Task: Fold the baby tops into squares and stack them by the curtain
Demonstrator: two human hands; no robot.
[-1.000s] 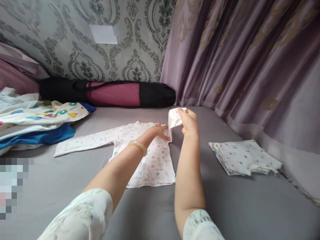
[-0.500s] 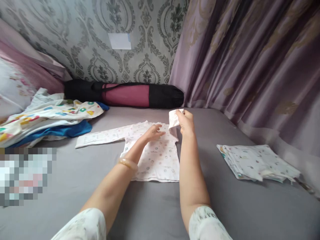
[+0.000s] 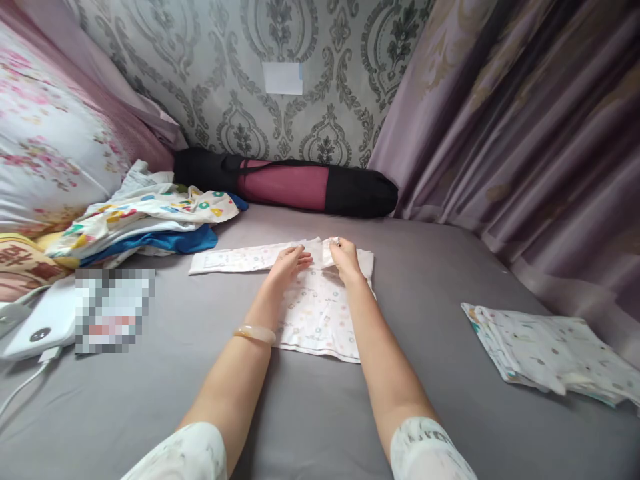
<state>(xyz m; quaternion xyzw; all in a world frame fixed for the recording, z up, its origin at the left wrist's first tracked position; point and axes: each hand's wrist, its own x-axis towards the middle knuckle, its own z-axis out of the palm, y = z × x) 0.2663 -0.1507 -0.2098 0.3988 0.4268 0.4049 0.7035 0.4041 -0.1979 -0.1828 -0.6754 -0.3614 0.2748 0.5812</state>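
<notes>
A small white long-sleeved shirt (image 3: pixel 320 313) with pale pastel prints lies flat on the grey bed sheet (image 3: pixel 240 427). Its left sleeve stretches out to the left. My right hand (image 3: pixel 345 259) pinches the end of the other sleeve, which is drawn inward over the upper part of the shirt. Beside it, my left hand (image 3: pixel 291 265) hovers or rests lightly at the shirt's upper left, fingers extended and holding nothing. Whether its fingertips touch the cloth I cannot tell. A pale bangle (image 3: pixel 255 333) circles my left wrist.
Folded printed cloth (image 3: pixel 550 347) lies at the right. Rumpled clothes (image 3: pixel 150 217) are heaped at the left, near a floral pillow (image 3: pixel 55 133). A white power bank (image 3: pixel 45 327) with a cable lies below them. A black and maroon long bag (image 3: pixel 285 183) lies along the wall.
My right hand has brought the sleeve end left and down over the shirt. My left hand has shifted toward the left sleeve. The view has turned left.
</notes>
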